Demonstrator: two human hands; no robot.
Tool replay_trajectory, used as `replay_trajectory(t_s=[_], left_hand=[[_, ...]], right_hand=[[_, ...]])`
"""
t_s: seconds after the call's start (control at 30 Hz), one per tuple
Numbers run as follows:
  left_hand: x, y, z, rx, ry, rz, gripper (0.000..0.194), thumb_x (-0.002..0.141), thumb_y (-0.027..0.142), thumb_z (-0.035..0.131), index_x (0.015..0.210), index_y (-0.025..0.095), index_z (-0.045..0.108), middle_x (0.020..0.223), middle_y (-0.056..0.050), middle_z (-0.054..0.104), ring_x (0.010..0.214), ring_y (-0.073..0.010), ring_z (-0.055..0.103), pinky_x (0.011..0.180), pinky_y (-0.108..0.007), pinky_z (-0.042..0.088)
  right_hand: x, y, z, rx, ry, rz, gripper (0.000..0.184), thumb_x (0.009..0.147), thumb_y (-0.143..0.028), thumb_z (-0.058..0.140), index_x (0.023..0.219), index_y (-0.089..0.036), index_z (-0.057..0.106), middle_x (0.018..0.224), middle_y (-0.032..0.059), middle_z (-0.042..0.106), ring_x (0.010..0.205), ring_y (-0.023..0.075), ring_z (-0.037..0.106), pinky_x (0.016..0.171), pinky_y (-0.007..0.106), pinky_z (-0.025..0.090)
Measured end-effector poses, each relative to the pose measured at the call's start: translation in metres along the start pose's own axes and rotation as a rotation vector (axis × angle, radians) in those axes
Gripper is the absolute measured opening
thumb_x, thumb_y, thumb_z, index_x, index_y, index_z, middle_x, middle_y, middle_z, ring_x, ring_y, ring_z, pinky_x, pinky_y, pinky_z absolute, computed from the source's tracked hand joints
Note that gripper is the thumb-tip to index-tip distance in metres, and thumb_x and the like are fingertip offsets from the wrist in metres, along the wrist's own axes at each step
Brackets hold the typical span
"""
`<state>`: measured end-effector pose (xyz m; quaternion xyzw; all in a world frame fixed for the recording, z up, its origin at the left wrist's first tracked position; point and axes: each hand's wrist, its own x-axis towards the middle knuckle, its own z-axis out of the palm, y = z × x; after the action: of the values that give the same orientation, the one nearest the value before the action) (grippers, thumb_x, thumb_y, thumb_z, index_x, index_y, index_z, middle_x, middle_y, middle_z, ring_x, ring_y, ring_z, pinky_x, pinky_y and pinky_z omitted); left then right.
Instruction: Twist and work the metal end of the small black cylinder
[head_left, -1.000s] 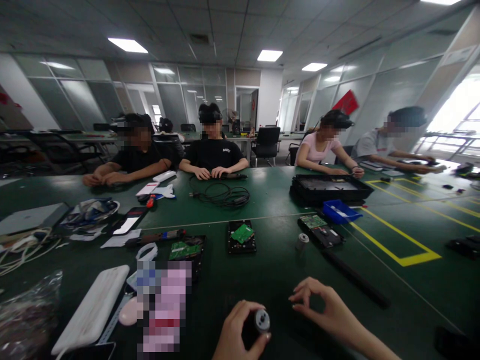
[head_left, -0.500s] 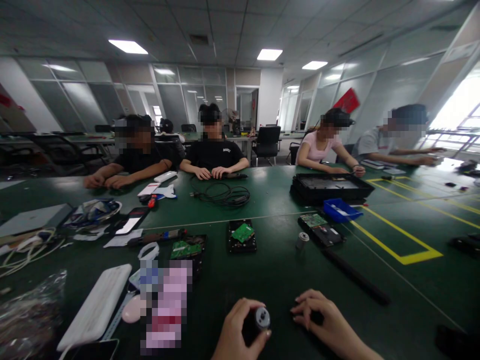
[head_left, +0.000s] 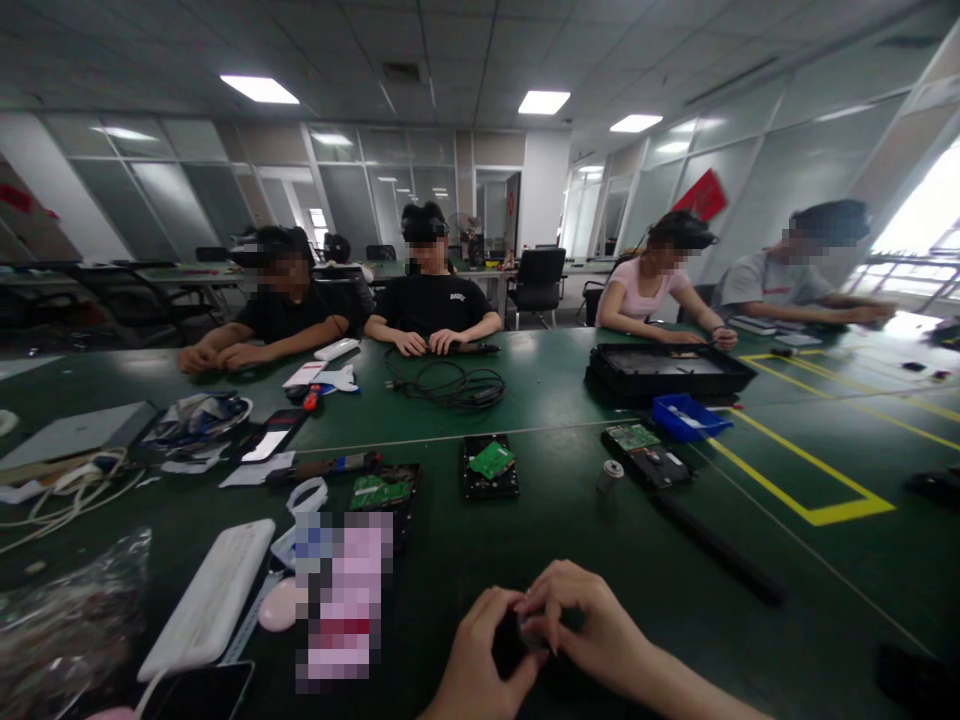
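Small round grey piece, with a metal look: The small round grey piece [head_left: 529,632] is between the two hands, above the green flat worktop [head_left: 442,560]; the fingers hide most of it.
Left hand: The left hand [head_left: 484,650] curves around the piece from its left side, with the thumb on the near side and the fingers on the far side, and pinches it.
Right hand: The right hand [head_left: 589,615] has its fingers bent and brought together over the right side of the piece; whether they press firmly on it, I cannot tell.
Handling: I judge the piece to be stiff and rather heavy for its small size. Its smooth, rounded side may be slippery and may turn between the fingertips.
Where to hold: The best place is probably the round side wall, with thumb and fingers opposite each other.
Beyond the right hand: A short silver-grey cylinder [head_left: 610,476] stands upright, well apart from the fingers.
To the right of the right hand: A long black bar [head_left: 720,550] lies aslant.
Beyond the left hand: A black rectangular drive with a green circuit board [head_left: 491,466] lies flat.
To the left of the left hand: A long white slab-shaped device [head_left: 210,595] lies well apart.
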<state>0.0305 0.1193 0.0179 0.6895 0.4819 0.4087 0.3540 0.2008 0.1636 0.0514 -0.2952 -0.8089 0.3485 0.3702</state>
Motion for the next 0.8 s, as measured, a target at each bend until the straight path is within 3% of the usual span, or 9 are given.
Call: replay_trajectory(t_s=[0.53, 0.7, 0.8], left_hand=[[-0.001, -0.003, 0.0, -0.023, -0.014, 0.001, 0.03, 0.073, 0.008, 0.065, 0.099, 0.021, 0.062, 0.098, -0.005, 0.066, 0.092, -0.0219, 0.062, 0.082, -0.031, 0.049], [-0.002, -0.002, 0.0, -0.016, -0.013, 0.008, 0.028, 0.075, 0.01, 0.065, 0.101, 0.021, 0.062, 0.098, -0.005, 0.066, 0.091, -0.0217, 0.062, 0.082, -0.031, 0.048], [-0.001, -0.001, -0.001, -0.004, -0.015, 0.004, 0.025, 0.075, 0.011, 0.066, 0.098, 0.02, 0.062, 0.095, -0.004, 0.066, 0.088, -0.0213, 0.062, 0.079, -0.031, 0.048]], right_hand=[[-0.011, 0.009, 0.008, 0.141, 0.06, 0.088, 0.031, 0.083, -0.024, 0.067, 0.054, -0.019, 0.055, 0.078, 0.0055, 0.072, 0.081, 0.0185, 0.07, 0.071, 0.029, 0.056], [-0.01, 0.004, 0.005, 0.043, 0.022, 0.114, 0.029, 0.082, -0.021, 0.068, 0.055, -0.02, 0.058, 0.079, 0.0043, 0.073, 0.084, 0.0186, 0.07, 0.075, 0.03, 0.054], [-0.004, -0.002, 0.0, -0.072, -0.069, 0.07, 0.032, 0.082, -0.017, 0.067, 0.052, -0.02, 0.057, 0.074, 0.0012, 0.073, 0.081, 0.0173, 0.07, 0.077, 0.03, 0.052]])
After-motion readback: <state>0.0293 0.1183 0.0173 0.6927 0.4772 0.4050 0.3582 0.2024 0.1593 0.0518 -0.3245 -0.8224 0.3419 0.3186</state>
